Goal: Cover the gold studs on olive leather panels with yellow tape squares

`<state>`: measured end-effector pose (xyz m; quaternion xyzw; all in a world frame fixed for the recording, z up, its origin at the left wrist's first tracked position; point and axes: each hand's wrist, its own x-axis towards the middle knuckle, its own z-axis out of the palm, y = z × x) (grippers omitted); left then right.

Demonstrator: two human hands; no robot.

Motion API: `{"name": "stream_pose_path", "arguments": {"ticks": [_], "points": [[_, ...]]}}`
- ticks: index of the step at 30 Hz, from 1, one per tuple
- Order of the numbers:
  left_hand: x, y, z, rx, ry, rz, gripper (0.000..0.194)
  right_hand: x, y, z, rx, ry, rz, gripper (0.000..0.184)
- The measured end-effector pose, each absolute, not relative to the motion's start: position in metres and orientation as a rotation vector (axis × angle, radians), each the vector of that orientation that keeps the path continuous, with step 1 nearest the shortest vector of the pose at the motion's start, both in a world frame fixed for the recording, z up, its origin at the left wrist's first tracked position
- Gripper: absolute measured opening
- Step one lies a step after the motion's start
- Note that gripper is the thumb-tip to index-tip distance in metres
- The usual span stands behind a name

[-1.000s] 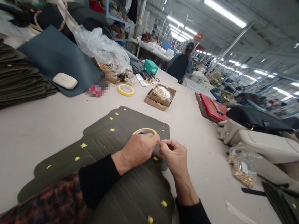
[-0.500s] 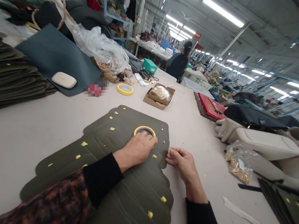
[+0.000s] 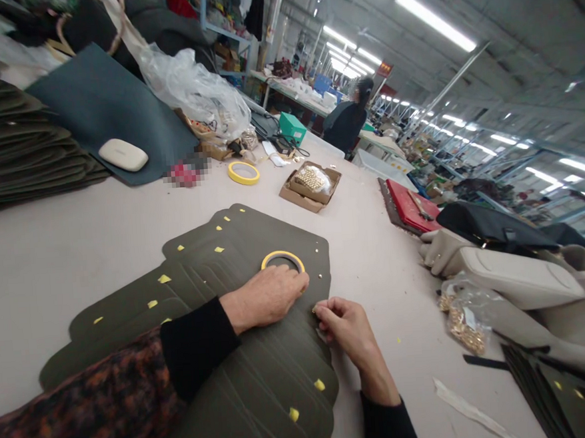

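Observation:
A dark olive panel of leather-like sheet (image 3: 253,375) lies flat before me, dotted with small yellow tape pieces (image 3: 164,278). My left hand (image 3: 270,297) rests on it, palm down, fingers curled over the near side of a yellow tape roll (image 3: 281,254); its fingertips are partly hidden. At the panel's right edge, my right hand (image 3: 347,328) is closed in a pinch. A tiny yellowish bit, seemingly tape, shows at its fingertips. Two small shiny spots mark the panel's upper right corner.
Another yellow tape roll (image 3: 243,173) and a cardboard box of gold-coloured hardware (image 3: 313,183) stand farther back. Stacked dark panels (image 3: 21,138) rise at left. Pale bags (image 3: 517,273) and a plastic bag of gold parts (image 3: 465,327) lie at right. A person (image 3: 345,118) sits in the background.
My right hand has moved left and slightly down, its fingertips now over the panel's edge. The yellow piece formerly visible just below my left fingertips no longer shows. My left hand has barely moved.

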<state>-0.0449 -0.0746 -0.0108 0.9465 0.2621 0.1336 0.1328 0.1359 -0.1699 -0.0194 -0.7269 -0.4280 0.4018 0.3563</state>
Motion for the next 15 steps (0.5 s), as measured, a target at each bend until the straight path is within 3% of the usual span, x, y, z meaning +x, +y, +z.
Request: {"name": "stream_pose_path", "arguments": {"ticks": [8, 12, 15], "points": [[-0.045, -0.074, -0.015, 2.747, 0.762, 0.391, 0.011, 0.129, -0.168, -0.014, -2.026, -1.654, 0.495, 0.015], [-0.044, -0.073, -0.016, 2.728, 0.766, 0.412, 0.011, 0.138, -0.173, -0.012, -2.051, -1.665, 0.354, 0.028], [-0.045, -0.072, -0.015, 2.705, 0.761, 0.429, 0.009, 0.144, -0.179, -0.012, -1.922, -1.709, 0.331, 0.015]]}}
